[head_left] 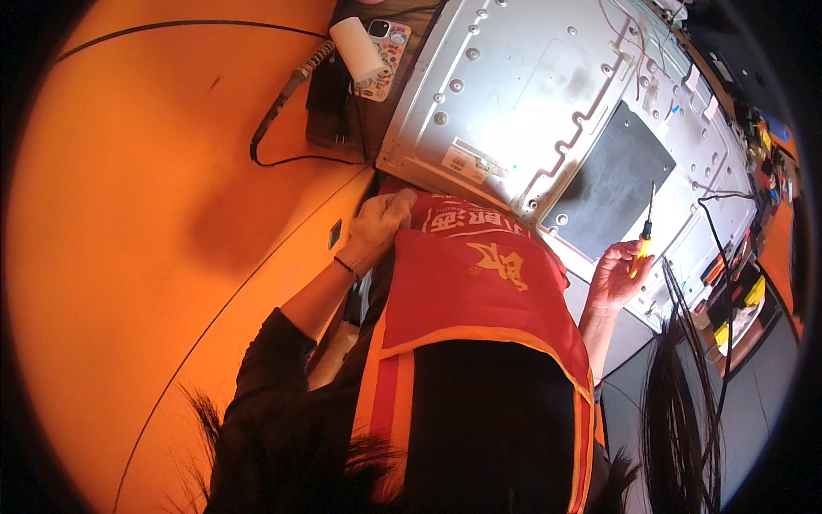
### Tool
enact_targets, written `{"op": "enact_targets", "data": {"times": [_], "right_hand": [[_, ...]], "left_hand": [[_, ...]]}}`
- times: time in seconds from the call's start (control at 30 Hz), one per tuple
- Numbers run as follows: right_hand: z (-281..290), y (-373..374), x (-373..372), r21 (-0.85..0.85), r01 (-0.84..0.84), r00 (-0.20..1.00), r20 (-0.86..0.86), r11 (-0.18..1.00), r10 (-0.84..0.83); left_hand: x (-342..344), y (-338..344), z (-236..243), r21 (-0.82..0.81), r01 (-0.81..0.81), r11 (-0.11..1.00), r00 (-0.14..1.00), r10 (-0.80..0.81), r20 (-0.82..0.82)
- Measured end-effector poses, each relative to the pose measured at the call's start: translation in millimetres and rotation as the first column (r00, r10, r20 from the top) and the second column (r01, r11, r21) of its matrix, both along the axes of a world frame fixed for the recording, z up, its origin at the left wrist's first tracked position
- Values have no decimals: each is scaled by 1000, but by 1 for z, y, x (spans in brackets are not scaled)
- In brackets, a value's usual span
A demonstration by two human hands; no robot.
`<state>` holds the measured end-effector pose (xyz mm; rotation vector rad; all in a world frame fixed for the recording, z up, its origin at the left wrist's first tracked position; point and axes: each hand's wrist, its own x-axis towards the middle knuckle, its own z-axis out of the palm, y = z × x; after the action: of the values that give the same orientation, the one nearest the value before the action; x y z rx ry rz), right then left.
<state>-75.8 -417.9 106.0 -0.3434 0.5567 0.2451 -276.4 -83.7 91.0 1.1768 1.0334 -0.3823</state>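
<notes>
From where I watch, an orange surface (128, 214) fills the far left, with a black cable (188, 24) arching over its upper part. Toward the top, a white cylinder (358, 50) lies partly over a stickered phone (392, 56).

Below them, my left hand (381, 224) is mostly closed, its fingers curled in at the upper left edge of the red apron (462, 321). It looks like a light pinch on the cloth, but I cannot tell how firm it is. A dark band (348, 269) circles that wrist.

Beyond the apron is the metal panel (514, 73), broad, silvery and brightly lit, its surface dotted with round fittings. A pale label (471, 163) sits near its lower left edge, and a smooth dark grey plate (608, 184) covers part of its right half.

My right hand (615, 278) is closed around the yellow handle of a screwdriver (646, 231) at the panel's lower right. The thin shaft points upward, beside the plate; I cannot tell whether its tip touches anything. Farther right, a black cord (728, 295) hangs down.
</notes>
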Motion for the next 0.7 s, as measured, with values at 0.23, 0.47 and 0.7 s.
{"op": "enact_targets", "data": {"times": [0.23,0.47,0.7], "right_hand": [[-1,0,3,21,-37,999,9,999,37],[-1,6,-1,22,-76,997,-20,997,76],[0,9,-15,-50,-133,991,-32,990,131]], "left_hand": [[15,7,15,157,409,899,892,-358,-275],[50,24,48,222,897,382,435,-852,-291],[51,0,29,539,626,564,497,-821,282]]}}
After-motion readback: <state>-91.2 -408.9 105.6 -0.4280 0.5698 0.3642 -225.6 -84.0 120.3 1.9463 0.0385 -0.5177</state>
